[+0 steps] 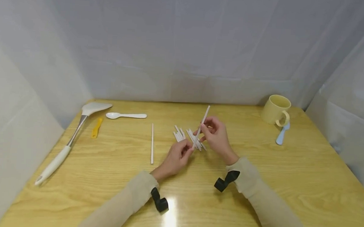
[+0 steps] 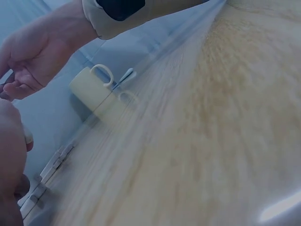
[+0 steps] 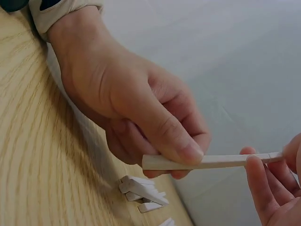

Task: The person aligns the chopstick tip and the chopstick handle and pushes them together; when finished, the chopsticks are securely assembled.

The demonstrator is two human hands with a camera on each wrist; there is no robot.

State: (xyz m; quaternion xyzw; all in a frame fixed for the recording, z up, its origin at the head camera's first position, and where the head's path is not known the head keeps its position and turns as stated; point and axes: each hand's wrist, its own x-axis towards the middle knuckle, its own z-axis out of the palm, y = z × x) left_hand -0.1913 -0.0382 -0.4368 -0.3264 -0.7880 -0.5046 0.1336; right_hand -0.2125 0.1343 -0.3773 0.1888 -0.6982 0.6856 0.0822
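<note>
I hold 1 long white stick (image 1: 200, 128) in the air above the middle of the wooden table (image 1: 257, 183), tilted so its far end points up and away from me. My left hand (image 1: 176, 157) pinches its near end between thumb and fingers, and my right hand (image 1: 216, 134) pinches it a little farther along, thumb pressed on top; the right wrist view shows a faint line across the stick close to my right fingertips, perhaps a score or a crack, though I cannot tell which. Directly below my hands lies a pile of short white pieces (image 1: 188, 136), a loose scatter of stubby lengths touching one another on the tabletop. I judge the work to be partly done: those short pieces are there already, the stick in my grip is whole, and 1 more full-length stick (image 1: 152, 143) lies flat and untouched to the left of the pile. Farther left rest a white spoon (image 1: 126, 116), a small yellow tool (image 1: 97, 127) and a long-handled ladle (image 1: 69, 141). At the far right corner stands a pale yellow mug (image 1: 275, 110), upright; I see nothing inside it from here. A light blue spoon (image 1: 282, 133) lies just beside the mug's handle.
</note>
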